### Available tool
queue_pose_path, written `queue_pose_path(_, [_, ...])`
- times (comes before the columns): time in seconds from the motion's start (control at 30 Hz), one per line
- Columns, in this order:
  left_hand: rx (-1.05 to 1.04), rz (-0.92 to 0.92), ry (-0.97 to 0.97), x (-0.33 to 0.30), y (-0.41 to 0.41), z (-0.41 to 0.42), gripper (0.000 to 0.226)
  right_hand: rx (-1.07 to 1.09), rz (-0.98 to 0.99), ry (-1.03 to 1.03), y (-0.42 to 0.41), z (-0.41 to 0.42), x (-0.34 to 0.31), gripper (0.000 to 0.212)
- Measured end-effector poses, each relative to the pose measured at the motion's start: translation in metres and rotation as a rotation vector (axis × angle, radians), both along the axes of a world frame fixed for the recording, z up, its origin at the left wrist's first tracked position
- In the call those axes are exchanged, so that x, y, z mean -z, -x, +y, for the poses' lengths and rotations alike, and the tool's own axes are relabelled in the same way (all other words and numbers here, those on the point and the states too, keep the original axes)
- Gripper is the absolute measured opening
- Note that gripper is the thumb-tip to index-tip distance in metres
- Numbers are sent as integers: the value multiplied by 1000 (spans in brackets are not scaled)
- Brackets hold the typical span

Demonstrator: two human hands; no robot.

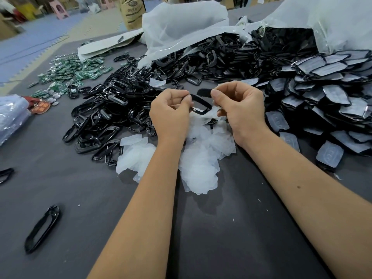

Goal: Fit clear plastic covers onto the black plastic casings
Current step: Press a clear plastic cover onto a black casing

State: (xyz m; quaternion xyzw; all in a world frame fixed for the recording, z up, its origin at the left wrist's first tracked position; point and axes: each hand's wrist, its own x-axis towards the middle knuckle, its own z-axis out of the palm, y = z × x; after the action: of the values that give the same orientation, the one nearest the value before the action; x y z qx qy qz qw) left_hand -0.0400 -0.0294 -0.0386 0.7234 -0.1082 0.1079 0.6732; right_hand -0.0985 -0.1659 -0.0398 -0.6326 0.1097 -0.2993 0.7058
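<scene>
Both hands hold one glossy black casing frame (201, 106) above the table's middle. My left hand (171, 113) pinches its left end between thumb and fingers. My right hand (239, 105) pinches the right end, and a bit of clear plastic shows under those fingers. Directly beneath lies a heap of clear plastic covers (199, 158). A big pile of black casing frames (112, 109) spreads to the left and back. On the right sits a stack of black casings with clear covers on them (326, 97).
White plastic bags (181, 27) spill more black parts at the back. Green circuit boards (76, 71) lie at the far left. A lone black frame (42, 228) rests near the front left on the grey table (201, 228). A folded bluish bag (12, 115) sits at the left edge.
</scene>
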Motion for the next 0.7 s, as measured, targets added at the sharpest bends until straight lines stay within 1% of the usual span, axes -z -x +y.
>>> queue_pose_path(0.07, [-37, 9, -23, 1, -1, -1, 11, -5, -5, 9, 0, 0, 0, 6])
queue_pose_path(0.13, [-59, 38, 12, 1, 0, -1, 11, -11, 0, 52, -1, 2, 1, 8])
queue_pose_path(0.3, [16, 101, 77, 1, 2, -2, 8, 69, 52, 231, -4, 5, 5, 7])
queue_pose_path(0.5, [91, 142, 136, 0, 3, -3, 11, 117, 65, 264, -5, 4, 6, 8])
queue_pose_path(0.6, [114, 140, 140, 1, 2, -1, 12, 119, 62, 290, -4, 4, 6, 7])
queue_pose_path(0.7, [134, 139, 140, 0, 2, -1, 12, 171, 88, 335, -5, 4, 6, 7])
